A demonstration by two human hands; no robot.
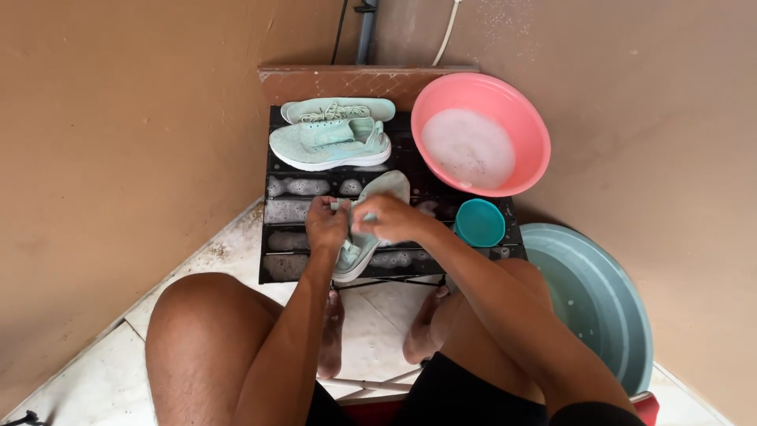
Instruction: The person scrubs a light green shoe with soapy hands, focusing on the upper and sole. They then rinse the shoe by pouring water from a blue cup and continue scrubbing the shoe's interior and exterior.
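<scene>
A mint green sneaker [377, 189] lies on a low black slatted table [293, 268], toe pointing away from me. My left hand [326, 223] grips its near side by the heel. My right hand [392, 218] lies over the sneaker's middle, fingers curled on it. Soap foam covers the table slats around the shoe. A second mint sneaker [330, 145] rests on its side at the table's far end, with a mint insole and laces [337, 110] just behind it.
A pink basin [505, 102] of foamy water sits at the table's far right. A small teal cup [479, 222] stands beside my right wrist. A large grey-green tub [599, 300] is on the floor at right. Tan walls close in on both sides.
</scene>
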